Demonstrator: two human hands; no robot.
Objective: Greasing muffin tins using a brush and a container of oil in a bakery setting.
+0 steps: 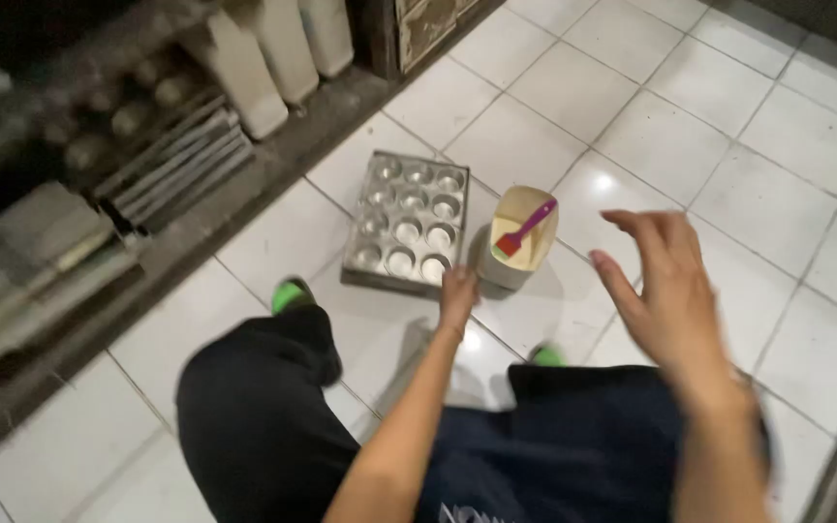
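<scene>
You are crouched low over a white tiled floor (690, 126), knees in dark trousers to either side, green shoe tips showing beneath them. Your left hand (457, 295) reaches down to the near edge of the muffin tin (407, 223). It touches or sits just at the corner closest to the tub, but from this angle you cannot tell whether the fingers are curled under the rim or only resting against it. The tin lies flat on the floor with its cups facing up, which suits a tray that has to stay level and in easy reach.

Just beside the tin, on its right, stands a cream tub (520, 247). A pink silicone brush (525, 230) lies across its open top, red head toward you and handle angled away (propped there, the bristles stay off the floor).

Your right hand (661, 291) hangs in the air, near the tub but apart from it, fingers (632, 228) spread and loosely curved, holding nothing. It is blurred, so its exact pose is soft.

Along the left wall, blurred dark shelves hold stacked trays (181, 165), and pale jugs (273, 53) stand on the ledge beyond them.
</scene>
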